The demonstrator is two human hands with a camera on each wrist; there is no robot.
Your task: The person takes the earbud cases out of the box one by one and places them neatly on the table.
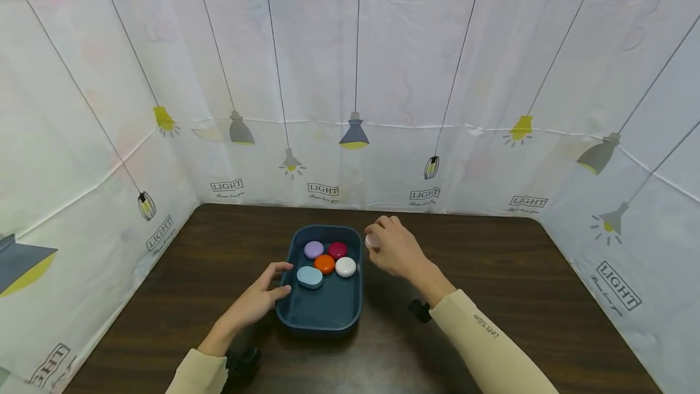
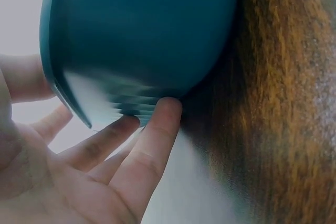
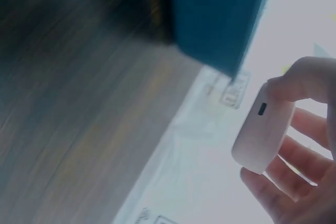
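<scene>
A dark blue plastic bin stands on the table with several smooth, rounded cases in it: lilac, crimson, orange, white and light blue. My left hand holds the bin's left wall; the thumb reaches over the rim, while other fingers press the ridged outside. Just beyond the right rim, my right hand grips a pale pink earbud case between thumb and fingertips. A small dark slot shows on that case. It is held up, off the table.
Under the bin lies a dark brown wooden table. A white curtain printed with hanging lamps closes off the back and both sides. Dark wrist cameras sit below each wrist.
</scene>
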